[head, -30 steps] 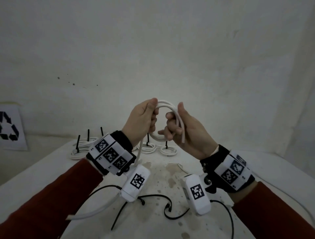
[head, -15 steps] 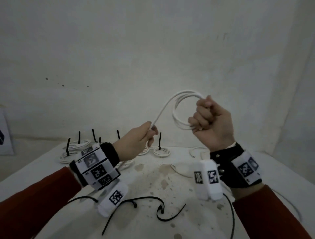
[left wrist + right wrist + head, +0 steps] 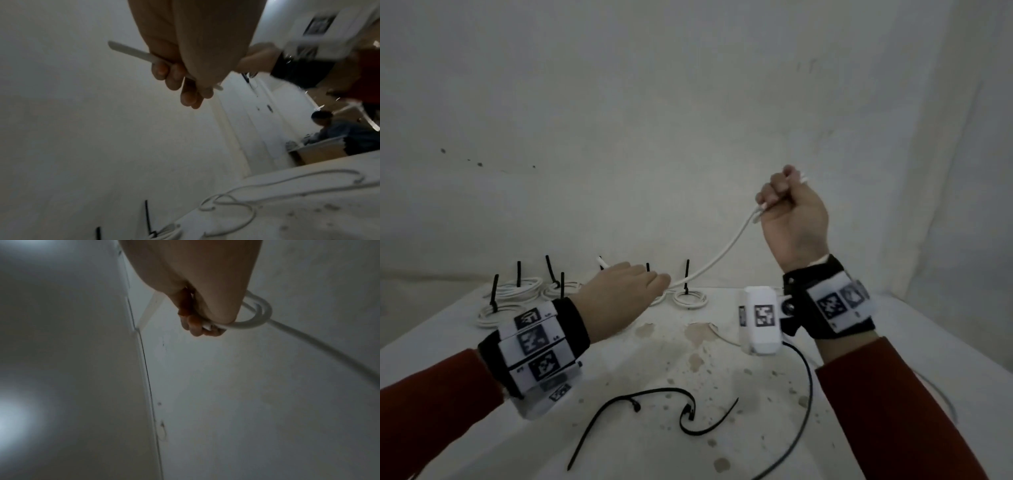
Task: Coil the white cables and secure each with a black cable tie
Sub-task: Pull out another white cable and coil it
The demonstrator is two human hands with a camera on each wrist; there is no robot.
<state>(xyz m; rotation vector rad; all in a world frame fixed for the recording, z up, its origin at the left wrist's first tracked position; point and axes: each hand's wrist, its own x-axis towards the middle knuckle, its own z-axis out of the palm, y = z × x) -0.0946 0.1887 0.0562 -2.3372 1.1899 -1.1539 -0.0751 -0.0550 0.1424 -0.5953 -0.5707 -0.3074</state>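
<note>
Winding one white cable (image 3: 717, 258) is the step in hand, I think. The right hand (image 3: 792, 219) is up high, with its fingers curled tight round a few small loops of the cable. The right wrist view shows those loops sticking out past the fist. From there the cable hangs down in a soft curve to the left hand (image 3: 621, 296), which is lower and just above the desk (image 3: 756, 428). The left hand's fingers are closed round the cable near its loose end, and a short tip (image 3: 602, 263) pokes out past the hand.

At the back of the desk lie finished coils (image 3: 690, 298), each with a black tie standing up from it. Two loose black cable ties (image 3: 647, 407) lie at the front, near the person. More white cable (image 3: 287, 181) lies loose on the desk, off to the right.

The next move, I think, is to bring the left hand up to the right one and lay the hanging part round as one more loop. The right hand must hold tight or the loops may spring open. After that comes a black tie from the front of the desk.
</note>
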